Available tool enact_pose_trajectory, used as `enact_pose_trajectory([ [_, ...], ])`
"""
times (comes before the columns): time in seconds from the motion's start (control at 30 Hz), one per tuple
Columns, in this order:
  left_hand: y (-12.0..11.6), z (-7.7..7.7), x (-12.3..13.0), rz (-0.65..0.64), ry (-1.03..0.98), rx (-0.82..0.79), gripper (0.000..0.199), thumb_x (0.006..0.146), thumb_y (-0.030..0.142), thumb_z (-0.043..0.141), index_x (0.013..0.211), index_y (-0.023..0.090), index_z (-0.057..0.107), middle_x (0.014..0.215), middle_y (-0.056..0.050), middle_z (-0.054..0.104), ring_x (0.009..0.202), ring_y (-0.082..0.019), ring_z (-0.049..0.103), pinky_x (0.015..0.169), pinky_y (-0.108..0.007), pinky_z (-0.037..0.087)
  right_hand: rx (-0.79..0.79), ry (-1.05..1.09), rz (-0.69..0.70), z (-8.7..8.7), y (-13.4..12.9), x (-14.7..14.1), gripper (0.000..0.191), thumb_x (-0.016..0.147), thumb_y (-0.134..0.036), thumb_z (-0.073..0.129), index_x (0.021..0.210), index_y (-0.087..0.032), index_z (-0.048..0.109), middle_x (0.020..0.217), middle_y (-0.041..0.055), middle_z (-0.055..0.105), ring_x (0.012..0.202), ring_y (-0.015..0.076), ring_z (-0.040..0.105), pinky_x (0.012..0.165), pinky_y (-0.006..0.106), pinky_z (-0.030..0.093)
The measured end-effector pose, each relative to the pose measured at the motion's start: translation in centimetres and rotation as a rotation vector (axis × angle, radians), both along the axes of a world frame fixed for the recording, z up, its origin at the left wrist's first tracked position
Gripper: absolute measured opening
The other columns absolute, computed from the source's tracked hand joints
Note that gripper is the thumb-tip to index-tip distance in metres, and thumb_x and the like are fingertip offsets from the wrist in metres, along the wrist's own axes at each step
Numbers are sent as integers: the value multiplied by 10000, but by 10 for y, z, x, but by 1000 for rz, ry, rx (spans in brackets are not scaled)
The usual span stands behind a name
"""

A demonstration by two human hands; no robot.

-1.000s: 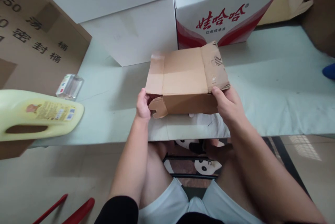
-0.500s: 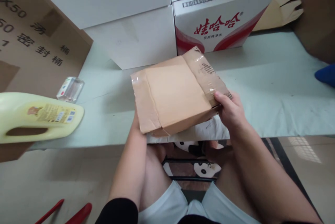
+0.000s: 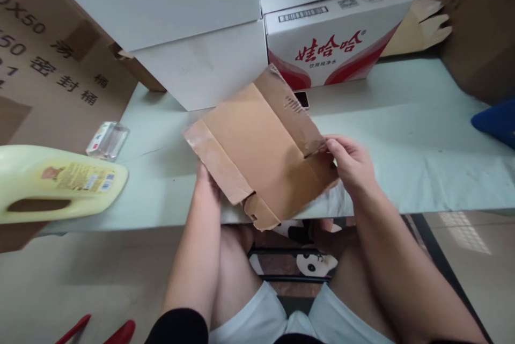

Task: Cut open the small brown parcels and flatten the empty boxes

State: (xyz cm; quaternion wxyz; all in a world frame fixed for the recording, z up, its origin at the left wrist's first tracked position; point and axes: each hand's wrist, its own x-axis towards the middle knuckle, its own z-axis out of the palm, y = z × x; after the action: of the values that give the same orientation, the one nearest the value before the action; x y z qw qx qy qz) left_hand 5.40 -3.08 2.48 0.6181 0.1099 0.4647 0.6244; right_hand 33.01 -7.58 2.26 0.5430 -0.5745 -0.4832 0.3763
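A worn brown cardboard box, its flaps partly folded out, is tilted above the front of the table. My right hand pinches its right corner between thumb and fingers, beside a taped flap with torn printing. My left hand is at the box's left side, holding it from beneath; the left fingers are hidden behind the cardboard. A small notched tab hangs at the near edge, over the table's front edge.
The table has a pale green cover. White boxes and a red-and-white water carton stand behind. On the left are a yellow jug, a clear plastic container and a large carton. A blue object lies right.
The cardboard box has turned and tipped, and its near side has folded out into a flatter shape with a tab showing. A small dark-screened object now shows behind it.
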Motion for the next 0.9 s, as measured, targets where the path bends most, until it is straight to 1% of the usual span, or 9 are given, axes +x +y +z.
enact_pose_trajectory([
  [0.07,3,1,-4,-4,21,58,396,938,494,511,1040,164,704,844,-50,771,810,-225,718,805,-397,594,-24,-124,2,-2,3,1,292,815,-480,599,812,-217,727,937,67,726,931,247,666,843,406,529],
  [0.17,8,-3,-10,10,19,103,406,972,469,419,1049,185,699,839,-43,772,811,-210,709,835,-393,580,-119,-185,-19,-9,5,3,363,787,-464,629,1036,-212,711,1163,113,680,1060,277,643,884,445,532],
  [0.27,10,-5,-12,27,1,129,406,979,469,394,1049,198,689,836,-33,771,836,-214,705,818,-386,574,-226,-100,-64,-13,6,4,593,747,-455,687,1277,-211,579,1231,131,643,979,248,645,783,395,555],
  [0.37,11,-3,-11,24,-23,133,387,969,468,420,1035,192,683,824,-30,767,852,-229,704,839,-410,578,-251,88,-16,-12,7,2,547,720,-484,715,1170,-206,578,956,62,662,732,170,600,583,286,499],
  [0.5,14,1,-13,34,-56,168,478,963,538,370,993,187,694,901,-51,773,949,-235,720,916,-405,582,-205,271,4,-7,6,-3,372,686,-454,766,893,-206,580,671,-42,529,507,73,424,427,196,332],
  [0.57,18,1,-15,27,-61,197,474,939,569,424,1005,192,704,965,-66,777,1033,-236,720,954,-383,580,-130,299,-54,-4,6,-4,358,684,-424,796,878,-207,586,633,-65,496,458,49,371,399,182,281],
  [0.67,23,-3,-17,3,-56,151,235,895,368,575,981,195,709,938,-64,782,1007,-231,736,992,-391,582,-61,417,-41,-3,3,-6,431,642,-446,849,888,-214,582,653,-72,527,419,27,349,379,177,271],
  [0.73,25,-6,-17,-6,-70,108,162,880,277,590,948,193,710,908,-60,784,983,-232,744,1006,-404,585,-100,446,38,-5,-1,-8,474,613,-475,877,854,-211,565,636,-70,533,407,29,368,371,179,298],
  [0.9,26,-6,-15,-37,-66,65,160,874,268,610,942,172,718,895,-75,777,1046,-246,733,1022,-398,577,-314,352,162,-6,-12,-18,522,608,-537,879,878,-184,604,622,-40,578,385,57,428,330,203,356],
])
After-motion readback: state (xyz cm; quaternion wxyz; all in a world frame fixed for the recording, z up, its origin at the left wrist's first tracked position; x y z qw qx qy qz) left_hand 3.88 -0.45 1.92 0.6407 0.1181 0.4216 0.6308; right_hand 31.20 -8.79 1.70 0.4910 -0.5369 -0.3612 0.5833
